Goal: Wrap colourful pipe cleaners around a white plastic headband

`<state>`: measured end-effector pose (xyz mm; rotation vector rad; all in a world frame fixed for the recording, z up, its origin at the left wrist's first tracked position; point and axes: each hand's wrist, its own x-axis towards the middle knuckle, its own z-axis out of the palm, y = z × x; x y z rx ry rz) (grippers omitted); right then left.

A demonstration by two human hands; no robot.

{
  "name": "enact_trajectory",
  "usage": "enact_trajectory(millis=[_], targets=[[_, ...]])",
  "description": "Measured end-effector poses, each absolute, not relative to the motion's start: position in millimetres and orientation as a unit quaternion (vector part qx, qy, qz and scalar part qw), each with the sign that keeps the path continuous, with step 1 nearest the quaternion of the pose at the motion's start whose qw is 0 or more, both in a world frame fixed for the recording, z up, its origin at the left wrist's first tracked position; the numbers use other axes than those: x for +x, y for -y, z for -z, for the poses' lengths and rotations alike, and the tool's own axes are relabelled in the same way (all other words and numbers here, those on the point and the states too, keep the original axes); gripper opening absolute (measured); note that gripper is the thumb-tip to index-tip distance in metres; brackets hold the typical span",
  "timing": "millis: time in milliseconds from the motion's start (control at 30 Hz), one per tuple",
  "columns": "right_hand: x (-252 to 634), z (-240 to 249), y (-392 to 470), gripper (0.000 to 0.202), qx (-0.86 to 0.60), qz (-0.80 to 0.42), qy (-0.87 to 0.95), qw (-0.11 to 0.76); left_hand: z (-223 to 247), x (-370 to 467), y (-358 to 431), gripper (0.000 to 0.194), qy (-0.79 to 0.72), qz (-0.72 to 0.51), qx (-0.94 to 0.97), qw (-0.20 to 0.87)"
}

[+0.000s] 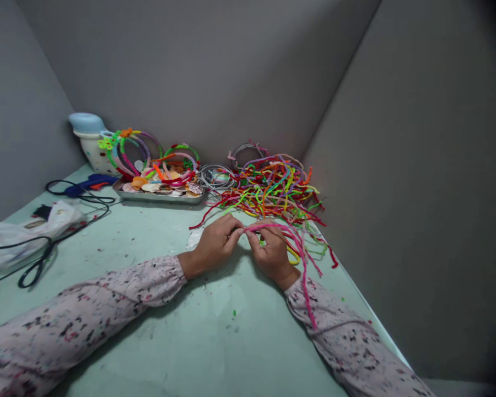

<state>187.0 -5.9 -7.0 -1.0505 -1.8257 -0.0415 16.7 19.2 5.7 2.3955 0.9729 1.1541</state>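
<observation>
Where my left hand [215,242] and right hand [273,255] meet, short of the bench's [198,342] far right corner, thumbs and forefingers pinch the fuzzy pink stem [305,281]; I see its slim length arch over the right knuckles, then run nearward across the thin floral sleeve [347,336].

Bright pink chenille stem [305,280], thin, fuzzy, bent; one end pinched at fingertips of left hand [215,243] and right hand [271,252], remainder arching over right hand, drooping across right sleeve [334,325].
</observation>
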Motion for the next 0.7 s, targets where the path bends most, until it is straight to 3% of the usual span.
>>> enact_trajectory(millis=[367,700], targets=[[184.6,5.2,5.5,0.010,-0.479,-0.091,0.720,0.494,-2.9,15.6,-18.8,0.012,-0.346,-0.395,0.840,0.140],[185.7,6.4,4.5,0.009,-0.477,-0.089,0.714,0.504,-1.2,16.1,-20.5,0.010,-0.361,-0.399,0.832,0.138]])
